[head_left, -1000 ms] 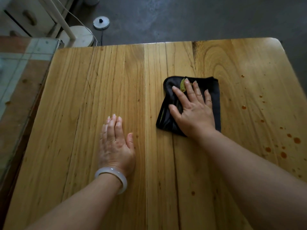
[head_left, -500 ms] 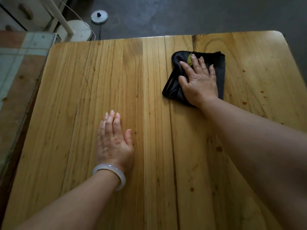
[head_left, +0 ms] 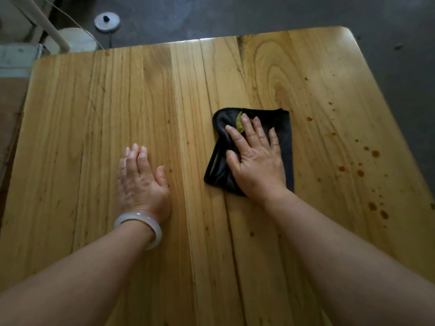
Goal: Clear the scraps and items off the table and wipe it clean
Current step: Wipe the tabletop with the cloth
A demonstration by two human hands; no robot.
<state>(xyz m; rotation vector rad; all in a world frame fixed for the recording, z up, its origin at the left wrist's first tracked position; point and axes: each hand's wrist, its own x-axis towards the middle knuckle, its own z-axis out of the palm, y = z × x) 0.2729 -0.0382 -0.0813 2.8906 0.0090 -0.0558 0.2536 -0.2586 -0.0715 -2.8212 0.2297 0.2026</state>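
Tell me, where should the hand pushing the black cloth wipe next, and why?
Probably slide the right hand and the folded black cloth it presses sideways, toward the right edge of the light wooden table. Reddish-brown drops lie scattered there, apart from the cloth and not yet wiped. The left hand rests flat on the table, so it can steady the person.

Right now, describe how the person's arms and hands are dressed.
Both forearms are bare, with no sleeves in view and no gloves. The left hand has a smooth, pale, milky bangle round its wrist. The right hand shows no bracelet, watch or ring.
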